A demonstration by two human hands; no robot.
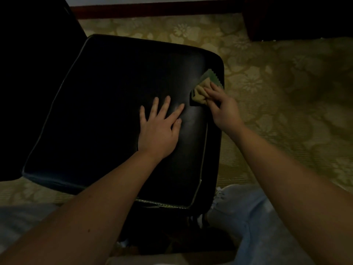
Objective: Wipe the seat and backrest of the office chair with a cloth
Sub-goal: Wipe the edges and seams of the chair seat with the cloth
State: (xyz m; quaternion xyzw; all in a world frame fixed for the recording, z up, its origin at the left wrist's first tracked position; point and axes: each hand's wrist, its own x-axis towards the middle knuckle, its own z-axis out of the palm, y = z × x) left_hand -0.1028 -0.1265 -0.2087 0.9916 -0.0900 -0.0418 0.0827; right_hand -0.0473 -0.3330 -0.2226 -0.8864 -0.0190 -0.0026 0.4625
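The black leather seat (107, 104) of the office chair fills the middle of the view, with pale piping round its edge. Its dark backrest (34, 54) rises at the far left. My left hand (158, 127) lies flat on the seat with fingers spread. My right hand (223, 106) grips a bunched cloth (200, 92), tan with a green zigzag-edged corner, and holds it against the seat's right edge.
A yellow-green carpet (286, 92) with a flower pattern surrounds the chair. A dark wooden piece of furniture (298, 18) stands at the back right, and a dark skirting board (156, 9) runs along the far wall. My light trouser leg (248, 217) is below the seat.
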